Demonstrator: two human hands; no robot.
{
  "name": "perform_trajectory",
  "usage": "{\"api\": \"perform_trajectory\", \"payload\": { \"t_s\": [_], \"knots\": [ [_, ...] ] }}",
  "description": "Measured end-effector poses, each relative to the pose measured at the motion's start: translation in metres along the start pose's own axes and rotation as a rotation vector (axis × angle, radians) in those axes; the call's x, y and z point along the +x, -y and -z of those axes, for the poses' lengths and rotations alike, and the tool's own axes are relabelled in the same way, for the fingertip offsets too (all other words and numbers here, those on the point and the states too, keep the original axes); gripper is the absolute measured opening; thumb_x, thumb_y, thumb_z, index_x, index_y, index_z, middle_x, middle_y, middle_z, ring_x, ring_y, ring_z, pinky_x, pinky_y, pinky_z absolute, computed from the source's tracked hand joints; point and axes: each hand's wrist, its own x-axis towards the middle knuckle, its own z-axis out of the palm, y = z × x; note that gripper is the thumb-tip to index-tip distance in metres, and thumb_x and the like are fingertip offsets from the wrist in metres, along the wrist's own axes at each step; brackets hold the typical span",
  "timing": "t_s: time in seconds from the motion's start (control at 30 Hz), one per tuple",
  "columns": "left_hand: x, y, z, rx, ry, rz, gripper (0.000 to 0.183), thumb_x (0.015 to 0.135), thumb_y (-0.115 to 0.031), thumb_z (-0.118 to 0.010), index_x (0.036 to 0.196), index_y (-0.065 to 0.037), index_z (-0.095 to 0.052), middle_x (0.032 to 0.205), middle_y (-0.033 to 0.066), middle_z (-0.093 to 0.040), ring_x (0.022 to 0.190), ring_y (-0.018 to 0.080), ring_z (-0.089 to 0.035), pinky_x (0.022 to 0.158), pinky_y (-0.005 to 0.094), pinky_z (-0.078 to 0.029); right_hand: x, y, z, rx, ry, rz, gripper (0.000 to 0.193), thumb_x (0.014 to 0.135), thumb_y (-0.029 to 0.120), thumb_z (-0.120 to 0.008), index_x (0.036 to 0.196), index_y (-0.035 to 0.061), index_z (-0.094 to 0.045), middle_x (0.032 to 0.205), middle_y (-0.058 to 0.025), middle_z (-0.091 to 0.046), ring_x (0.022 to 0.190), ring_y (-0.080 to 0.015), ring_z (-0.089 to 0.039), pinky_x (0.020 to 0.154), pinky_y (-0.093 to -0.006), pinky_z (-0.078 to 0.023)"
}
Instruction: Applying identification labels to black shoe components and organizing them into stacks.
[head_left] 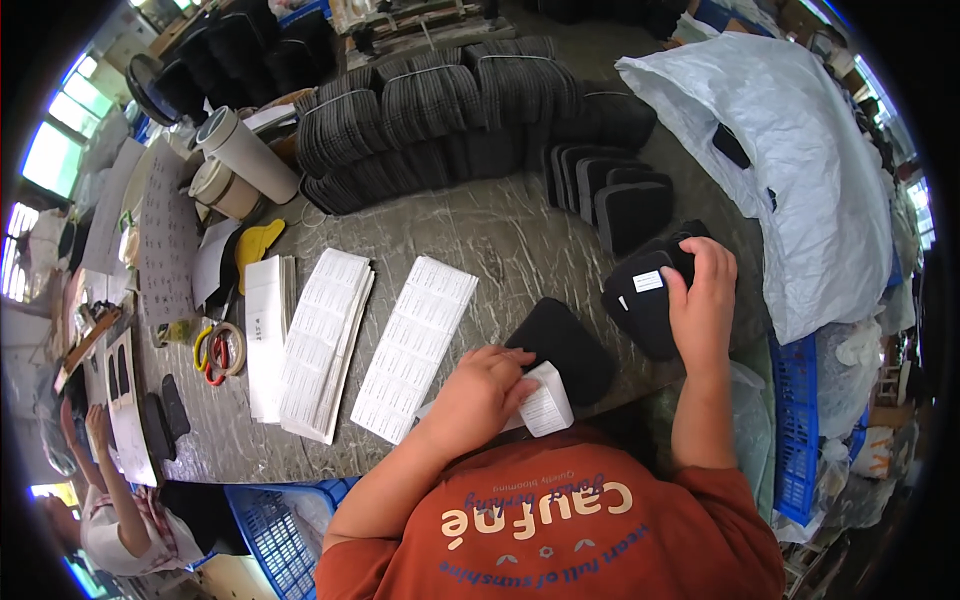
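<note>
My left hand [478,392] is closed, its fingers pressed on a curled strip of white printed labels [548,402] by the table's near edge. Under those fingers and just beyond lies a black rounded pad [568,350]. My right hand [706,292] curls round the right edge of another dark pad [640,318], its thumb beside a small white label [648,282] on the pad's face. A second, smaller white tag shows next to that label. More black material shows behind these fingers; whether it is a separate pad I cannot tell.
White label sheets [415,345] and thicker sheet stacks [325,340] lie to the left, near scissors [212,350] and a tape roll [228,348]. Bundled black pads [430,95] line the back. A white plastic sack [800,170] covers the right side. Another person [130,525] works at far left.
</note>
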Motion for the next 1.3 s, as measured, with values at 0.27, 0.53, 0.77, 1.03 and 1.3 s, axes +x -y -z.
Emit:
{"api": "perform_trajectory", "payload": {
  "t_s": [0.27, 0.53, 0.77, 1.03, 1.3],
  "knots": [
    [-0.001, 0.0, 0.003, -0.393, -0.131, 0.393, 0.013, 0.091, -0.01, -0.063, 0.087, 0.002, -0.064, 0.075, 0.0068, -0.059, 0.071, 0.0145, -0.055, 0.067, 0.0286, -0.044, -0.065, 0.068, -0.015, 1.348, 0.868, -0.54, 0.025, 0.083, -0.001, -0.07, 0.103, 0.0005, -0.054, 0.088, -0.0078, -0.066, 0.083, -0.0098, -0.063, 0.073, -0.0264, -0.051],
    [-0.006, -0.013, 0.023, 0.045, -0.322, 0.109, 0.023, 0.079, -0.008, -0.078, 0.096, 0.001, -0.064, 0.081, 0.0076, -0.066, 0.074, 0.0155, -0.063, 0.067, 0.0295, -0.05, -0.066, 0.082, -0.021, 1.275, 0.693, -0.481, 0.019, 0.089, -0.003, -0.064, 0.102, 0.0008, -0.051, 0.087, -0.0051, -0.066, 0.08, -0.0069, -0.063, 0.068, -0.0224, -0.051],
    [-0.01, -0.002, 0.018, -0.85, -0.273, 0.63, 0.027, 0.078, 0.001, -0.077, 0.097, 0.0, -0.057, 0.088, 0.005, -0.066, 0.075, 0.0117, -0.062, 0.066, 0.024, -0.051, -0.066, 0.088, -0.021, 1.224, 0.678, -0.324, 0.032, 0.084, -0.002, -0.071, 0.109, 0.0017, -0.052, 0.084, -0.0056, -0.068, 0.081, -0.0087, -0.065, 0.07, -0.0255, -0.052],
    [0.02, -0.002, 0.018, -0.26, -0.144, 0.253, 0.028, 0.077, -0.003, -0.077, 0.099, 0.0, -0.06, 0.091, 0.0059, -0.065, 0.083, 0.0165, -0.062, 0.073, 0.0283, -0.05, -0.051, 0.072, -0.001, 1.044, 0.855, -0.359, 0.044, 0.081, 0.003, -0.072, 0.119, 0.0022, -0.051, 0.087, -0.0139, -0.07, 0.08, -0.0216, -0.071, 0.071, -0.0325, -0.054],
    [0.092, -0.026, -0.049, -0.061, 0.065, -0.224, 0.018, 0.08, -0.008, -0.068, 0.093, 0.002, -0.06, 0.108, 0.0181, -0.061, 0.101, 0.0369, -0.058, 0.09, 0.0437, -0.048, -0.044, -0.024, -0.032, 0.184, 0.293, -0.258, 0.023, 0.078, 0.002, -0.069, 0.1, 0.0013, -0.061, 0.093, -0.0149, -0.059, 0.082, -0.0363, -0.06, 0.072, -0.0427, -0.05]
  ]
}}
